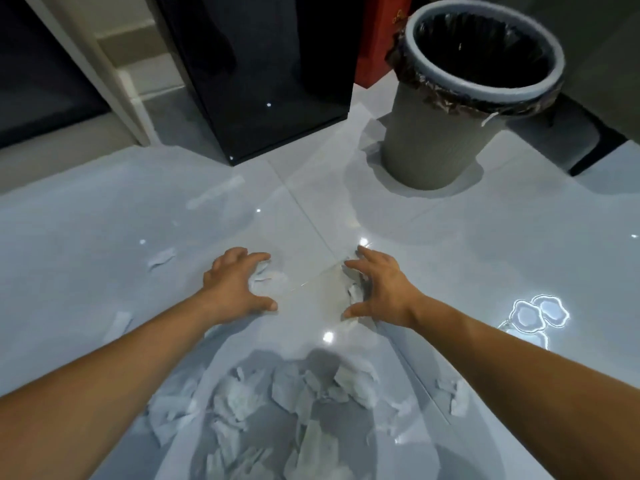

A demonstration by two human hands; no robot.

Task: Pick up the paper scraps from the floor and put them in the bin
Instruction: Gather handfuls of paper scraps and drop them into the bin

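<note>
Glossy pale floor tiles (398, 216) fill most of the view, with a dark cabinet (263, 74) standing at the back and a grey bin (440, 143) lined with a black bag off to the right, well beyond the reach of both arms. Both hands are low on the floor, palms down and fingers spread wide. The left hand (235, 282) is cupped over a small white scrap (268, 275) that shows just beside its fingertips; the right hand (377, 289) is curled around another crumpled scrap (355, 289), which sits against its palm side. Neither piece looks lifted off the tiles.

Very little of the job appears done. A large pile of torn paper (284, 403) lies close to the person at the bottom of the view, and loose pieces are scattered to the left (161, 258), lower left (119, 323) and lower right (457, 396). Whether the bin holds any paper cannot be told, since its inside shows only black. By this evidence the gathering is at an early stage, with nearly all the scraps left to collect and carry across.
</note>
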